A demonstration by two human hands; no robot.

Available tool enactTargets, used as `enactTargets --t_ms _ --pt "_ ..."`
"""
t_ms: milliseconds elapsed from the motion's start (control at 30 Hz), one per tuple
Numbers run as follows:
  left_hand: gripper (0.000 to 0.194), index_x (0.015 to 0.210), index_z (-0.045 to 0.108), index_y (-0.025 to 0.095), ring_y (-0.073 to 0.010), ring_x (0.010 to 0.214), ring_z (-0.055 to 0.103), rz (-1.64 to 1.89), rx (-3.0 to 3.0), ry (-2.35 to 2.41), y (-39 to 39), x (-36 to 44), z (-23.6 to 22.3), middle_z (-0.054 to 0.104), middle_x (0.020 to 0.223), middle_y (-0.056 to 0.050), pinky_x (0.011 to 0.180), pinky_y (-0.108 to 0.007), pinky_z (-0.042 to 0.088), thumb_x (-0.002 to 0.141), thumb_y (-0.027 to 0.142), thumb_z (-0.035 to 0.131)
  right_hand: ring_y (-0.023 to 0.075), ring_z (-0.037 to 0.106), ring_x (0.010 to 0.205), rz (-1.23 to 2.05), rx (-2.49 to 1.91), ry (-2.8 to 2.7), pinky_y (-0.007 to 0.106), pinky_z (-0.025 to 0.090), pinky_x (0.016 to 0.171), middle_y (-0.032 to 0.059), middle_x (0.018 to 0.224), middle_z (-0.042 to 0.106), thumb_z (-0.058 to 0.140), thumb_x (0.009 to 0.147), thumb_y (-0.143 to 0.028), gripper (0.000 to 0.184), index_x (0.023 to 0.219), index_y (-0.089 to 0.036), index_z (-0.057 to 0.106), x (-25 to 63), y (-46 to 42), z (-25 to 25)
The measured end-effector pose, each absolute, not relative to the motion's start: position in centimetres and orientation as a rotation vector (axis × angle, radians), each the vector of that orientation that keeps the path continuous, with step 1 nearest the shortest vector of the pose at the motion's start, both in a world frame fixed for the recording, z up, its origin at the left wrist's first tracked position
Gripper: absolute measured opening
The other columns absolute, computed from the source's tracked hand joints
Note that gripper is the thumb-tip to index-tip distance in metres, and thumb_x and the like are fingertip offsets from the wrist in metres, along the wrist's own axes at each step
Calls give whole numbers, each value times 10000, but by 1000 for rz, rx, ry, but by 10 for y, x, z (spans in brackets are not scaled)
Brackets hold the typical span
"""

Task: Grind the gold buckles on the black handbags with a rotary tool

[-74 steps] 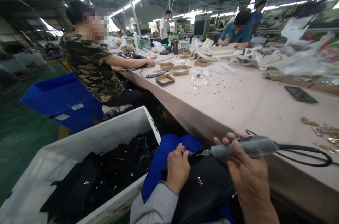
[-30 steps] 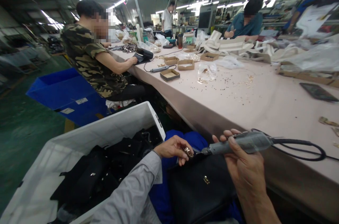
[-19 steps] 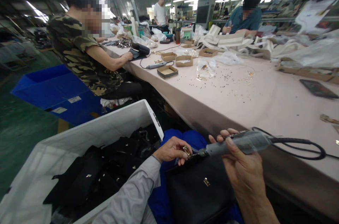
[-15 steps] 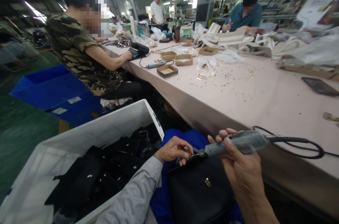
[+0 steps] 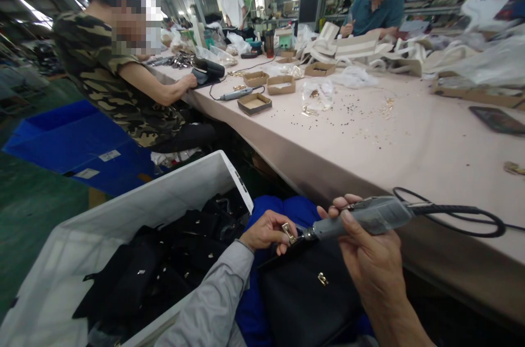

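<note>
Across your lap, over blue cloth (image 5: 251, 309), lies a black bag (image 5: 305, 303) with a small gold fitting (image 5: 322, 279) on its face. Your right hand (image 5: 371, 257) is curled around a grey power screwdriver (image 5: 369, 217), thumb along the near side and fingertips showing beyond it. Your left hand (image 5: 264, 233) pinches a gold clasp (image 5: 288, 233) between thumb and fingers, at the bag's upper edge. The driver's tip points at the clasp from the right; whether they touch is too small to tell.

To your left, a white bin (image 5: 118, 202) holds black pieces (image 5: 137, 268) with little metal fittings. Beyond your hands runs the table (image 5: 381, 169), with dark specks scattered on it, a dark flat slab (image 5: 498, 119) at the right and an open cardboard box (image 5: 259, 109) near the left edge. Beyond the white bin stands a blue bin (image 5: 77, 142), beside a co-worker in a camouflage shirt (image 5: 98, 71), whose hand (image 5: 188, 81) touches a dark folded piece (image 5: 208, 70).
</note>
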State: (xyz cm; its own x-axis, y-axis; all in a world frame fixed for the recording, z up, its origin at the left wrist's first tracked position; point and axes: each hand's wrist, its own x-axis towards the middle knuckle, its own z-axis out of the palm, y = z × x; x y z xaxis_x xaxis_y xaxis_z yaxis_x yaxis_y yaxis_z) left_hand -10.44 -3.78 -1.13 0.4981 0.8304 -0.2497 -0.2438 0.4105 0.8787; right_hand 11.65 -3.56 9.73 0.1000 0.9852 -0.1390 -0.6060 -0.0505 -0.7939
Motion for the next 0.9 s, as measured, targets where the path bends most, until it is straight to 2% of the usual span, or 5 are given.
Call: enactTargets --t_ms 567,900 --pt "469 965 767 66 -147 507 696 823 853 712 -37 -106 -23 733 699 -70 458 -198 589 676 383 956 199 723 877 1414 -846 -615 630 530 1070 52 1059 732 942 714 -257 462 1114 -209 715 112 -35 88" --pt "489 945 771 70 -154 489 688 845 849 706 -38 -104 -19 716 658 -56 439 -202 576 655 413 966 232 749 912 1404 -844 -646 651 494 1100 52 1073 729 932 735 -260 446 1121 -217 711 110 -37 87"
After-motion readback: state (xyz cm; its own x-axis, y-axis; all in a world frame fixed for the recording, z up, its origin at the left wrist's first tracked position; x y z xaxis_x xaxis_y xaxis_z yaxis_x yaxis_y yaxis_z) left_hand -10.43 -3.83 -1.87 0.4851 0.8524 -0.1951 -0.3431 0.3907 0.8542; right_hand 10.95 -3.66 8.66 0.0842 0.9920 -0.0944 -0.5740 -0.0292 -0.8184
